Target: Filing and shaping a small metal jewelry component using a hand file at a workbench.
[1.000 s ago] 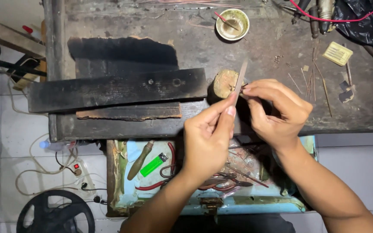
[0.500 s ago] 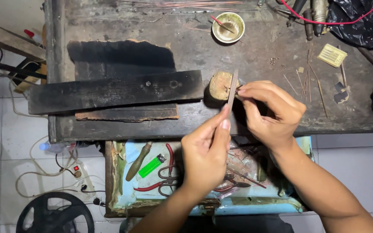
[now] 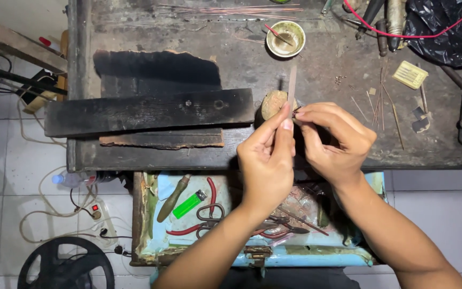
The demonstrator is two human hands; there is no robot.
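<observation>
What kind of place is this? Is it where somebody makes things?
Probably a small metal-craft workshop. There is a scorched, dark workbench strewn with thin metal wires, a charred black board, and an open drawer holding pliers. The left hand holds a narrow file beside the right hand.

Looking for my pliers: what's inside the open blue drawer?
In the drawer: green lighter, wooden-handled tool, red-handled pliers. The left hand and right hand cover its right side.

Two hands (image 3: 267, 160) (image 3: 335, 142), one file (image 3: 291, 88), one bowl (image 3: 286, 39), one green lighter (image 3: 189, 204), two black planks (image 3: 149, 111).
</observation>
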